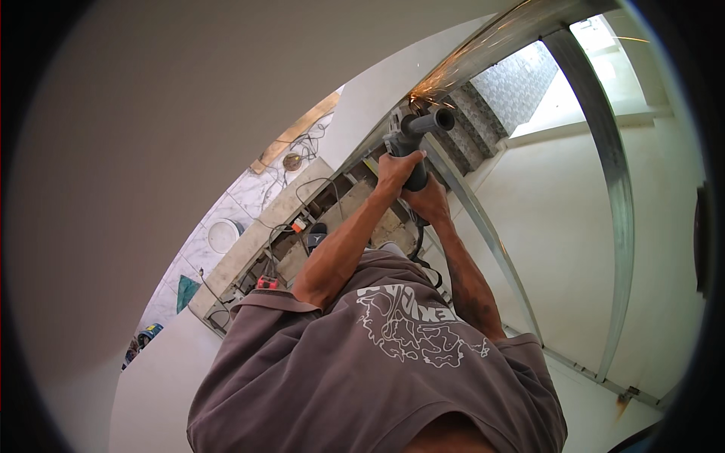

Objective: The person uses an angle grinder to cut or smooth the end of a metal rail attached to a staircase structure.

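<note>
My left hand (396, 171) is closed round the front of the body of a grey angle grinder (417, 178). Behind it, my right hand (428, 201) grips the rear of the same tool. The grinder's side handle (436, 121) sticks out to the right with no hand on it. At the tool's far end, orange sparks (432, 89) spray up and to the right along a metal beam (502, 38). Where the disc meets the metal is small and partly hidden by the tool.
Metal frame bars (483, 219) run down on the right, with a curved upright (621, 196) beyond. Dark steps (476, 121) lie past the beam. Below left are a plank-like ledge (249, 243), an orange plug connector (298, 225), loose cables, a dark shoe (316, 235) and a white bucket (224, 236).
</note>
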{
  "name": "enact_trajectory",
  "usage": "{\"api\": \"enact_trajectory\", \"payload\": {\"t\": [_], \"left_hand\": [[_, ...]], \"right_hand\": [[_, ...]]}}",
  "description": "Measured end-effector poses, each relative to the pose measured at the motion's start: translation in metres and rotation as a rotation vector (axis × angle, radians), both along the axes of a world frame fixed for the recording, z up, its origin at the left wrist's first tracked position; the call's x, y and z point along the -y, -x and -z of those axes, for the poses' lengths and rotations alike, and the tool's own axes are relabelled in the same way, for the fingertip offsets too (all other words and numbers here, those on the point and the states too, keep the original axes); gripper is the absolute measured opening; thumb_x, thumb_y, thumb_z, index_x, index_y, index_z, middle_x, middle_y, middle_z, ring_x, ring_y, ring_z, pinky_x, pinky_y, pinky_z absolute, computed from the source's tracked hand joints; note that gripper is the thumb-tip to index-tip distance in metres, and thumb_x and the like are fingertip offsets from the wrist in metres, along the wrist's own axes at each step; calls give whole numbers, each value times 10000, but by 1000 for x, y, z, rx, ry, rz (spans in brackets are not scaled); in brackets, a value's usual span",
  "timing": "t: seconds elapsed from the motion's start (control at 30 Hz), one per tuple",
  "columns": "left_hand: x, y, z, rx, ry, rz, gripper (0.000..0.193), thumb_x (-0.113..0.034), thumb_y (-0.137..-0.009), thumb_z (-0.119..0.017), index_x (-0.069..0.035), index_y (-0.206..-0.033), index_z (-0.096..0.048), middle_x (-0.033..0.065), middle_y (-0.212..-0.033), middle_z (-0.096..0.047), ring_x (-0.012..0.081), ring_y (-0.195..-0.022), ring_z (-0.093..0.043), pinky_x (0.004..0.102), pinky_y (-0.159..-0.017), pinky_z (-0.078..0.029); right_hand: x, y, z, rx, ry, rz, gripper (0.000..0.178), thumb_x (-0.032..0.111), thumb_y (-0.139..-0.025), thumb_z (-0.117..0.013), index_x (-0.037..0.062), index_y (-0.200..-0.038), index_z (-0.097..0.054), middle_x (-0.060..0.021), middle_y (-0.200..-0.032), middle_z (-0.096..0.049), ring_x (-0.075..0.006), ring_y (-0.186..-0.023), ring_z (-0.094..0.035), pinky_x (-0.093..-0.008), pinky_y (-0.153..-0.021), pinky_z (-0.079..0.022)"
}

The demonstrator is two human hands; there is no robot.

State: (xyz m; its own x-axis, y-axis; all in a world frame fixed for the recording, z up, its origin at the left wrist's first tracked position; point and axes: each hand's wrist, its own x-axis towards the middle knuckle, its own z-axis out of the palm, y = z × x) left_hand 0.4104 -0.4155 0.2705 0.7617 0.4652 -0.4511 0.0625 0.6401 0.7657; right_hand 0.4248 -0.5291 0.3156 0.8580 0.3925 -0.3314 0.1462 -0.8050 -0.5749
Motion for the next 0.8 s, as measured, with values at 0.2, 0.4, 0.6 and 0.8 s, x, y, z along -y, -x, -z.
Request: {"api": "enact_trajectory", "payload": {"t": [0.2,0.4,0.6,0.8], "left_hand": [[-2,-1,2,58,27,-8,356,-211,-720,-832,57,-923,-718,66,-842,-696,139,-726,-642,323,-669,-520],[-2,-1,-2,20,6,0,349,-209,-722,-830,49,-930,-721,66,-850,-699,141,-734,-646,322,-678,-522],[-3,-3,2,-33,-11,30,354,-210,-722,-828,54,-930,-719,71,-860,-702,145,-742,-649,321,-687,-526],[-3,-3,5,42,22,4,374,-218,-720,-827,63,-944,-720,81,-878,-707,144,-754,-653,319,-695,-527]], "right_hand": [[-1,-3,4,-18,13,-2,788,474,-635,-837,-43,-1181,-600,-238,-1059,-703,-365,-1035,-695,-424,-869,-535],[-1,-4,3,-12,10,-2,774,471,-638,-832,-42,-1170,-603,-241,-1059,-702,-368,-1033,-695,-430,-868,-536],[-2,-4,1,-28,-5,-1,760,465,-636,-831,-36,-1161,-607,-244,-1052,-703,-377,-1034,-691,-434,-872,-537],[-4,-2,0,-11,24,9,749,454,-639,-829,-41,-1154,-605,-248,-1049,-703,-381,-1033,-690,-438,-871,-538]]}}
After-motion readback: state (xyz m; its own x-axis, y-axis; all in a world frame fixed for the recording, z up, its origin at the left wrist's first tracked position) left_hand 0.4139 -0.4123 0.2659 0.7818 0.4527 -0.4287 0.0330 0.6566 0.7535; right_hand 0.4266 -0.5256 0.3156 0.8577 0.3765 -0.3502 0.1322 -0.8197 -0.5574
